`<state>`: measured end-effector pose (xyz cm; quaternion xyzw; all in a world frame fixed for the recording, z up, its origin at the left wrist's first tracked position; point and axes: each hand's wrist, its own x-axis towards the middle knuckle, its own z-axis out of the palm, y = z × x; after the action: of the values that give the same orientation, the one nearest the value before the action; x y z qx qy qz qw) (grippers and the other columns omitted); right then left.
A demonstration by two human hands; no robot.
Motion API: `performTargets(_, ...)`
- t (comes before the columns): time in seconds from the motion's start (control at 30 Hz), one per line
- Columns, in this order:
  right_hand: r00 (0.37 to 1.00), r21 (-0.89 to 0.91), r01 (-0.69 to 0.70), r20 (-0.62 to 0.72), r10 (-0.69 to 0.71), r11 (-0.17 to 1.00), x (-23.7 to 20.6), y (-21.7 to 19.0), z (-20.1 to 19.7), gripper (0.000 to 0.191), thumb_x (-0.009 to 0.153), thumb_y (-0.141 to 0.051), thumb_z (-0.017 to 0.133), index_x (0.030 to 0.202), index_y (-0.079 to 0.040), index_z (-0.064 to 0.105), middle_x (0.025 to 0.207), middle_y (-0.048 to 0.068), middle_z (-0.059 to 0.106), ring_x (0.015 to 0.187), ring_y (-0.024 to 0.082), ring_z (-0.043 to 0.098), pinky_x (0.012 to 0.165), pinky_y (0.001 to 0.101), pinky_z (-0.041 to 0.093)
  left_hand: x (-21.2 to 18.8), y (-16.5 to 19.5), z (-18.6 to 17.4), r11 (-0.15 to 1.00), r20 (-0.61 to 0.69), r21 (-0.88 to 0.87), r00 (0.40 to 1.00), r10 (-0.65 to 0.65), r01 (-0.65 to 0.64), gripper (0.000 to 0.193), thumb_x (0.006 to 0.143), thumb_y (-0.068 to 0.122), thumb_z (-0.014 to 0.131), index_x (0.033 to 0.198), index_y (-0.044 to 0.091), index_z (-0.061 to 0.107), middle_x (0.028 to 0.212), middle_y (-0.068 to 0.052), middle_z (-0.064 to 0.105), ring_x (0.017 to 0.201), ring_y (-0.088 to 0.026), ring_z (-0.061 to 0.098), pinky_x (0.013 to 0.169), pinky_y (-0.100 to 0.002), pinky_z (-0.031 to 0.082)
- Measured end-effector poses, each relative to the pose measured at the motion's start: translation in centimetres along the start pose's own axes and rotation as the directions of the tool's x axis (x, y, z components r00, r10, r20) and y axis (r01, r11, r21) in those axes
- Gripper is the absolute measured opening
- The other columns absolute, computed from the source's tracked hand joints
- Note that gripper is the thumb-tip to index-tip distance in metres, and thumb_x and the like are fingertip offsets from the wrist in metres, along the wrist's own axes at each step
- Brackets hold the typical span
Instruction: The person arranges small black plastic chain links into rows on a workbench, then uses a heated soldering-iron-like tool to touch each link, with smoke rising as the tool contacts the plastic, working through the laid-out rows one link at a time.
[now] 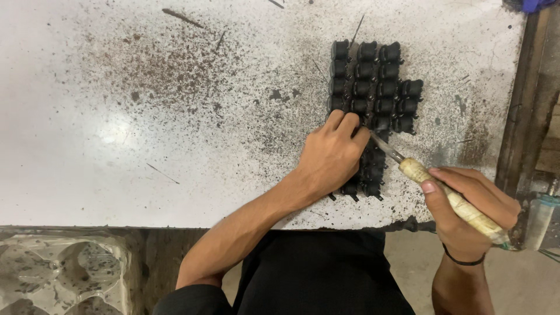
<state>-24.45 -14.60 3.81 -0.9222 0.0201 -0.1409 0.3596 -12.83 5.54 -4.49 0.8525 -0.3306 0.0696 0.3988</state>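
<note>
A block of several small black moulded parts (373,81) lies in rows on the stained white table (146,116), toward the right. My left hand (332,154) rests on the middle of the block, fingers curled down on the parts. My right hand (469,207) grips a tool by its pale wrapped handle (452,201). The tool's thin metal blade (386,147) points up-left into the block, right beside my left fingertips. Parts under my left hand are hidden.
The table's near edge runs just below my hands, and a dark metal frame (525,111) borders its right side. A clear plastic tray with round cups (64,274) sits low at the left. A pale bottle-like object (539,219) stands at the right edge.
</note>
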Motion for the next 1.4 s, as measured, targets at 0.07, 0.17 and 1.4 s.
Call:
performTargets(0.07,1.000,-0.017,0.018,0.006,-0.018,1.000,0.2,-0.4,0.1,0.018,0.099,-0.008,0.082,0.108,0.006,0.074,0.100,0.020,0.074,0.087,0.021,0.075,0.074,0.0253,0.058,0.0,-0.1,0.2,1.000,-0.007,0.000,1.000,0.009,-0.009,0.025,0.072,-0.003,0.070,0.097,-0.001,0.072,0.096,-0.012,0.060,0.099,-0.029,0.061,0.066,-0.038,0.060)
performTargets(0.17,0.998,-0.034,0.052,0.020,-0.051,0.998,0.5,-0.7,0.1,0.018,0.098,-0.007,0.082,0.107,0.005,0.074,0.101,0.021,0.074,0.088,0.022,0.075,0.073,0.0259,0.059,0.1,0.0,0.5,1.000,-0.009,-0.006,1.000,-0.006,0.006,0.031,0.072,-0.003,0.070,0.104,0.000,0.070,0.097,-0.012,0.061,0.097,-0.029,0.061,0.065,-0.039,0.060)
performTargets(1.4,1.000,-0.015,0.023,0.020,-0.022,1.000,-3.0,0.4,-0.7,0.019,0.100,-0.009,0.082,0.108,0.005,0.074,0.100,0.020,0.074,0.091,0.025,0.077,0.079,0.0270,0.062,-1.9,1.4,-0.6,0.999,0.023,0.028,0.999,0.027,-0.028,0.025,0.075,-0.003,0.070,0.100,-0.003,0.073,0.097,-0.011,0.062,0.093,-0.024,0.061,0.056,-0.034,0.056)
